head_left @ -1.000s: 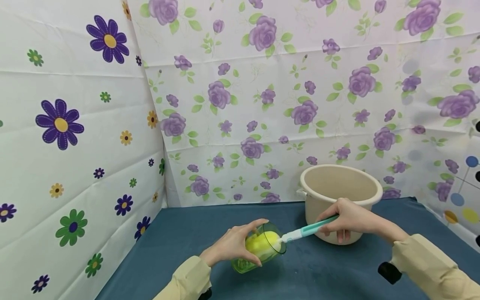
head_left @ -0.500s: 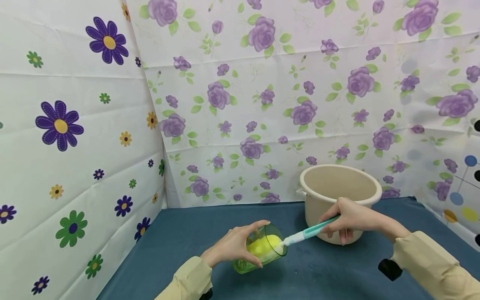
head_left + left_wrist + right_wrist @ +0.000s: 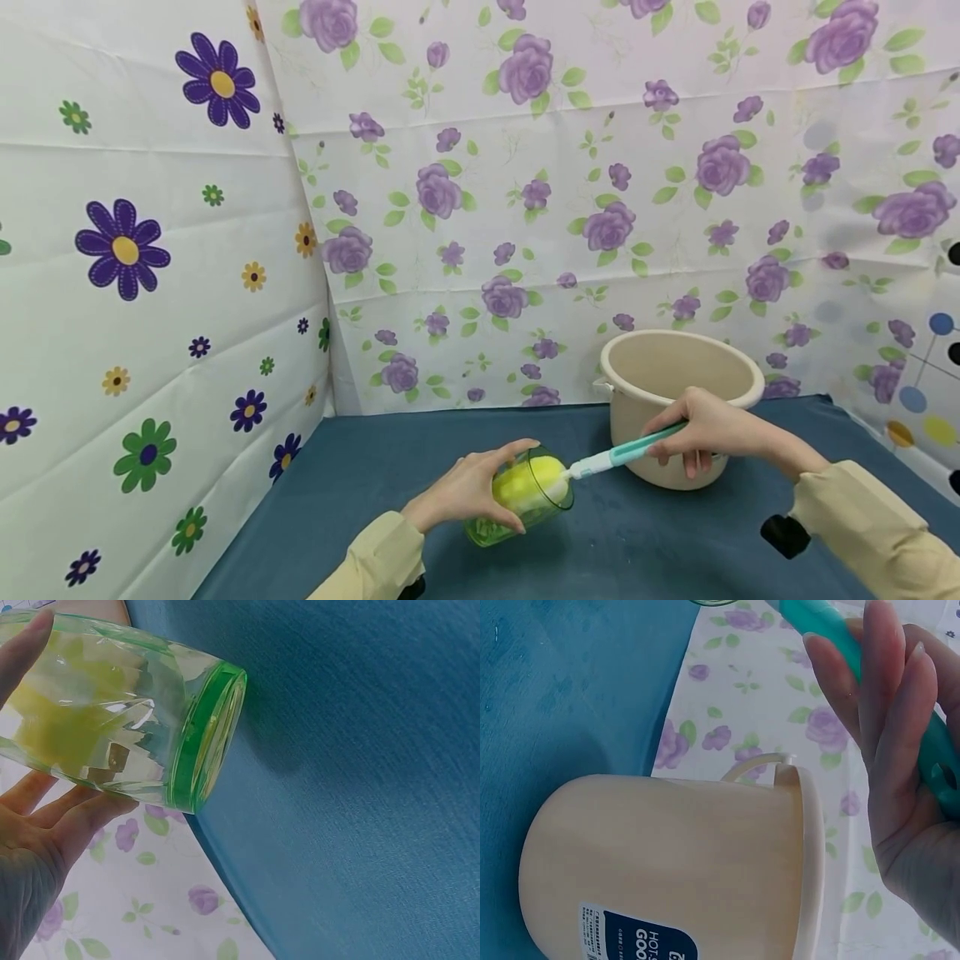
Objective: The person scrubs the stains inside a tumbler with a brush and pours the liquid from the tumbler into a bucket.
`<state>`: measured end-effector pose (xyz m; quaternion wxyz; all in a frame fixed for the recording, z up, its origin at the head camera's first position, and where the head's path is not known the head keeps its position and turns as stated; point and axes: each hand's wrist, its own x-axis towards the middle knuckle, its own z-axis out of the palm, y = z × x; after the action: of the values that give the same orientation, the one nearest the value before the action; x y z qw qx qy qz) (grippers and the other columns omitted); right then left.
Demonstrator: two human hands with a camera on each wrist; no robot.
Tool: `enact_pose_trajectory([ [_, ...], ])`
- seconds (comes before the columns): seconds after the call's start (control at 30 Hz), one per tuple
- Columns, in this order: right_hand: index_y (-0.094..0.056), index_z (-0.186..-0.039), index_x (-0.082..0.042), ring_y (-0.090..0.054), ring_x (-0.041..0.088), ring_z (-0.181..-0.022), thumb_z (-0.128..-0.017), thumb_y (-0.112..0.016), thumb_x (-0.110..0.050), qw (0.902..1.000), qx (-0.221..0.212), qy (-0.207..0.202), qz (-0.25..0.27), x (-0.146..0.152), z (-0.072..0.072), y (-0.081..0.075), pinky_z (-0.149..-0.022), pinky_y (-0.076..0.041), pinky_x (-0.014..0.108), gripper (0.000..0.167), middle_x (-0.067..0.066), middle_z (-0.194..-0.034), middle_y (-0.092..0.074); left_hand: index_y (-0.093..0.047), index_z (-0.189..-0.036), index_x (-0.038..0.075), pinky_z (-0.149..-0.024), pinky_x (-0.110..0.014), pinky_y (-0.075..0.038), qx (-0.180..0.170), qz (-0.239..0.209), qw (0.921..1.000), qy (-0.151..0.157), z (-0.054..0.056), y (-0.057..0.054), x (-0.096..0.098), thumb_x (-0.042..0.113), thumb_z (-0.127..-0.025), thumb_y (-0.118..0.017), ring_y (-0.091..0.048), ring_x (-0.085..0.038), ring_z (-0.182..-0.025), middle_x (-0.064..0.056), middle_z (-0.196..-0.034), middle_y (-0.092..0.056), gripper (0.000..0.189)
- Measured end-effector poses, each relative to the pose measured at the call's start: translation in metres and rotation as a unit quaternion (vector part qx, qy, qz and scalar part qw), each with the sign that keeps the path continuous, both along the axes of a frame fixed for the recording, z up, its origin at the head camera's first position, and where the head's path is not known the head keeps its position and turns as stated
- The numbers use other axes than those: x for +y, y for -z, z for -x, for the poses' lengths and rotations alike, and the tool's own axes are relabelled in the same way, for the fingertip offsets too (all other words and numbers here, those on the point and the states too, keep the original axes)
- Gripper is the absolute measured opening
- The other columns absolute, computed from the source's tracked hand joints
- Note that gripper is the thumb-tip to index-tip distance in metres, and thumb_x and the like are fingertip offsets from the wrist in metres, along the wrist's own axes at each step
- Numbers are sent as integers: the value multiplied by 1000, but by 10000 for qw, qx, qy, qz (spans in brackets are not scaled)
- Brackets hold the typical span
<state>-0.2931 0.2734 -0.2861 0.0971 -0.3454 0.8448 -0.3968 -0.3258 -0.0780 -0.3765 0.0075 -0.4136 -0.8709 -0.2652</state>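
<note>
Glass: we see a clear green glass (image 3: 161,712) tilted over the worktop (image 3: 390,450), its mouth turned up towards the right edge and its base down towards the left; we cannot tell whether the base touches the blue surface.
In the glass: a yellow sponge head (image 3: 534,482) fills much of the inside, with a paler patch near the mouth (the facets blur it in our left wrist view).
Left hand: we find the left hand (image 3: 468,492) clamped round the glass, thumb on the near side, fingers on the far side.
Brush handle: the white and turquoise brush handle (image 3: 626,452) slants up from the sponge head, out through the mouth, towards the right.
Right hand: the right hand (image 3: 708,433) pinches the turquoise end, clear of the glass, just in front of the bucket.
Bucket: a cream bucket (image 3: 630,412) stands upright near the worktop's back right corner; we see its bare inner wall, while the bottom is hidden. A dark blue and white label (image 3: 645,934) marks its outside.
</note>
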Motion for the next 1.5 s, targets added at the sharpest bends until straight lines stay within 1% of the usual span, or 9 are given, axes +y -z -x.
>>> enact_pose_trajectory([
  [0.2,-68,-101,-4,-58,27,-44,-86,-63,-19,10000,58,24,-25,1,0,0,-38,-44,40,21,8,-69,-65,-25,-141,38,-70,-34,-43,3,36,10000,-16,1,1,0,49,-61,-79,-53,-14,-93,3,-115,-51,97],
  [0.43,-69,-99,-3,-58,25,-44,-86,-63,-18,10000,9,-1,-99,1,-1,-1,-39,-45,41,21,8,-68,-64,-24,-140,41,-71,-36,-44,-87,27,10000,-10,1,1,0,48,-61,-79,-53,-14,-98,2,-117,-52,97],
  [0.63,-69,-99,-3,-58,25,-44,-86,-63,-18,9999,-67,-64,-128,1,-1,-2,-39,-45,41,21,8,-68,-65,-25,-140,38,-67,-33,-44,-63,-1,10000,51,1,2,1,47,-60,-80,-54,-13,-94,2,-115,-53,97],
  [0.83,-70,-97,-5,-58,24,-44,-86,-63,-18,9997,-99,-150,-136,3,-1,1,-40,-45,41,19,8,-67,-65,-25,-141,38,-65,-31,-44,-27,-22,10000,84,0,4,0,48,-61,-79,-55,-10,-86,4,-114,-53,97],
  [0.93,-70,-96,-6,-58,24,-44,-86,-63,-18,9998,-105,-146,-120,4,-2,3,-40,-45,42,18,8,-66,-64,-24,-140,40,-67,-31,-45,-9,-37,9999,97,0,4,0,49,-61,-79,-55,-10,-89,4,-115,-53,97],
  [1.13,-71,-95,-7,-58,24,-43,-87,-62,-18,9998,-26,-163,-84,6,-1,2,-38,-44,42,16,8,-62,-64,-24,-141,39,-70,-35,-44,49,6,10000,84,0,1,1,48,-61,-79,-54,-13,-96,4,-115,-53,97],
  [1.3,-70,-97,-7,-58,24,-43,-87,-63,-18,9999,92,-139,-11,7,-2,-1,-38,-44,41,17,8,-64,-64,-24,-141,37,-72,-40,-42,74,59,10000,8,0,-1,1,47,-61,-79,-53,-14,-98,3,-117,-52,97],
  [1.5,-69,-100,-5,-58,24,-43,-86,-64,-17,9998,159,-26,66,8,-3,-2,-38,-45,41,19,8,-67,-64,-24,-140,40,-73,-38,-43,21,61,10000,-48,-2,-1,2,48,-61,-80,-52,-16,-101,1,-120,-51,97],
])
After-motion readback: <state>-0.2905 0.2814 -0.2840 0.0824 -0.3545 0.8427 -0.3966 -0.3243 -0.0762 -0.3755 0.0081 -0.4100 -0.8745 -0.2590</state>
